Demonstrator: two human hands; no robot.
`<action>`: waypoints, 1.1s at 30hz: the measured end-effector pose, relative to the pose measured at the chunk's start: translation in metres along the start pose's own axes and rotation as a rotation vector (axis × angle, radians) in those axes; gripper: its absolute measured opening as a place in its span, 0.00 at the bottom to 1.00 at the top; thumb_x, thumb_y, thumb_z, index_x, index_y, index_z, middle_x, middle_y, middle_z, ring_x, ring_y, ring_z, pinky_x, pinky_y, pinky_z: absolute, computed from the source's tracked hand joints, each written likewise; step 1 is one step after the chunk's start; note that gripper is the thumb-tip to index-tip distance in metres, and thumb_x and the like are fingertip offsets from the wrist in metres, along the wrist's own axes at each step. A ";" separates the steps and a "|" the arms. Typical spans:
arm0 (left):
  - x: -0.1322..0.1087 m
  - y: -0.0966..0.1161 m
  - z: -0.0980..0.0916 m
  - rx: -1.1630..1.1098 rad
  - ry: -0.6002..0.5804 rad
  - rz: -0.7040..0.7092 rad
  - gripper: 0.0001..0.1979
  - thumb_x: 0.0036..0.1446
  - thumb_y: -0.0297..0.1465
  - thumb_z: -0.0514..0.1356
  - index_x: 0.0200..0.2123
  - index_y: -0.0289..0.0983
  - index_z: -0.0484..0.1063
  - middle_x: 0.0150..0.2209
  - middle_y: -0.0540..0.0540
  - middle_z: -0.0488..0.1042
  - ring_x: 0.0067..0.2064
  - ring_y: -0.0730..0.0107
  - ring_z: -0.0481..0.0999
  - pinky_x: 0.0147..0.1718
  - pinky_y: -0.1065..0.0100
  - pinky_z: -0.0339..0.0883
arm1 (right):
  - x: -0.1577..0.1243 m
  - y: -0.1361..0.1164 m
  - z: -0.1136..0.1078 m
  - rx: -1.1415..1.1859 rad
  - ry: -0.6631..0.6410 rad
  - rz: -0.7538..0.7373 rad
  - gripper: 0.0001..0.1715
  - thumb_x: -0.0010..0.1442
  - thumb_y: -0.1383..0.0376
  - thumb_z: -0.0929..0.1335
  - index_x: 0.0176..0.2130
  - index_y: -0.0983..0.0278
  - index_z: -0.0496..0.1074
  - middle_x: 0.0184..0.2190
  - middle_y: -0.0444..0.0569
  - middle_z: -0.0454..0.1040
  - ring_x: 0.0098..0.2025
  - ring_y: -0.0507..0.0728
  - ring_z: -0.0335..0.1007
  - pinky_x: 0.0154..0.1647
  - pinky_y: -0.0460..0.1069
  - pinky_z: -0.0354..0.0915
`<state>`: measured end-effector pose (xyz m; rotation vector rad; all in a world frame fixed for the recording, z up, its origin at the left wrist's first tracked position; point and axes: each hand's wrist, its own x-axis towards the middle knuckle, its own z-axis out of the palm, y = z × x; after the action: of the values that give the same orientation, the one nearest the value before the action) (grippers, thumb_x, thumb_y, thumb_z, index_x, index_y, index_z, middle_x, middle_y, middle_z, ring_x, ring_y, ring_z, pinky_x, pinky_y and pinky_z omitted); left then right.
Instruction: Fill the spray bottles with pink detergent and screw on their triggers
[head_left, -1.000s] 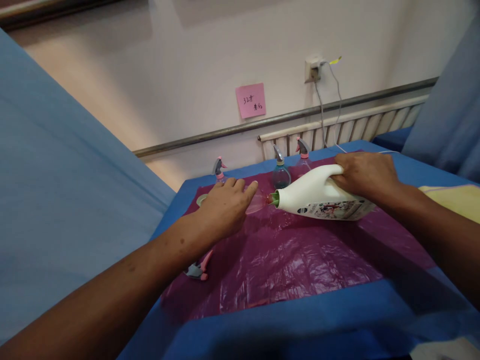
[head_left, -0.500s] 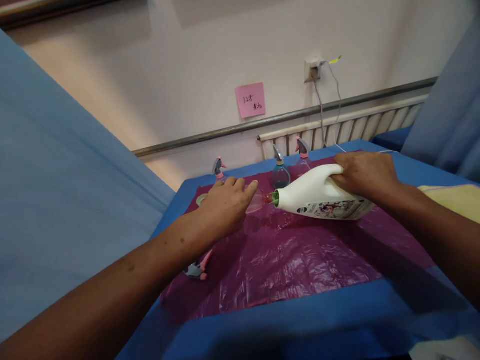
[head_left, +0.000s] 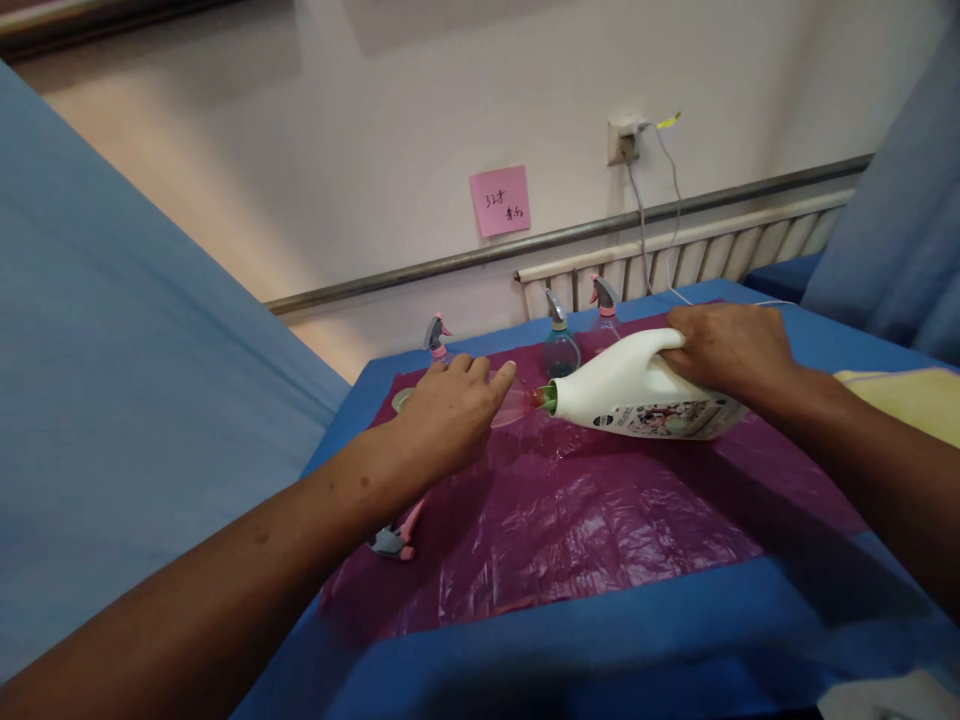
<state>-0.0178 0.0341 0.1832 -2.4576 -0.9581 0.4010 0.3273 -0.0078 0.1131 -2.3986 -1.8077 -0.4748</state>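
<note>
My right hand [head_left: 727, 345] is wrapped round the handle of a white detergent jug [head_left: 626, 385], which lies tilted on its side with its green-rimmed mouth pointing left. That mouth meets the neck of a see-through pink spray bottle [head_left: 511, 404], tipped sideways with its neck to the right. My left hand [head_left: 461, 410] grips the bottle's body from above; most of the body is hidden behind the fingers. On the near left lies a loose grey and pink spray head [head_left: 397, 540]. A pale green round cap [head_left: 401, 399] shows behind my left wrist.
Behind stand a blue spray bottle [head_left: 561, 350] and two pink-topped ones, one at right [head_left: 606, 325], one at left [head_left: 438, 345]. Purple plastic sheeting [head_left: 600, 530] covers part of the blue table [head_left: 570, 650]. A yellow cloth [head_left: 904, 400] lies right. Blue curtains hang on both sides.
</note>
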 end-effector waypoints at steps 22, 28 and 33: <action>0.003 0.001 -0.005 0.036 -0.002 0.031 0.42 0.63 0.26 0.65 0.78 0.34 0.58 0.64 0.29 0.75 0.62 0.38 0.73 0.56 0.47 0.70 | 0.000 -0.001 -0.003 0.004 -0.021 -0.009 0.23 0.70 0.49 0.63 0.49 0.58 0.80 0.44 0.59 0.85 0.41 0.67 0.79 0.35 0.55 0.53; 0.003 0.002 -0.007 0.052 -0.011 0.021 0.42 0.62 0.26 0.66 0.78 0.38 0.58 0.64 0.31 0.75 0.62 0.41 0.73 0.56 0.49 0.70 | 0.000 -0.002 -0.004 0.007 -0.018 -0.008 0.22 0.69 0.50 0.64 0.49 0.58 0.81 0.43 0.59 0.85 0.41 0.67 0.79 0.36 0.54 0.56; 0.003 0.002 -0.006 0.041 -0.012 0.025 0.43 0.62 0.25 0.66 0.78 0.36 0.58 0.65 0.30 0.75 0.62 0.39 0.73 0.56 0.48 0.70 | 0.000 -0.001 -0.001 0.010 0.004 -0.010 0.23 0.69 0.49 0.64 0.49 0.58 0.81 0.42 0.59 0.84 0.39 0.67 0.77 0.36 0.55 0.55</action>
<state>-0.0117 0.0333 0.1870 -2.4353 -0.9160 0.4393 0.3263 -0.0076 0.1143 -2.3821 -1.8169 -0.4699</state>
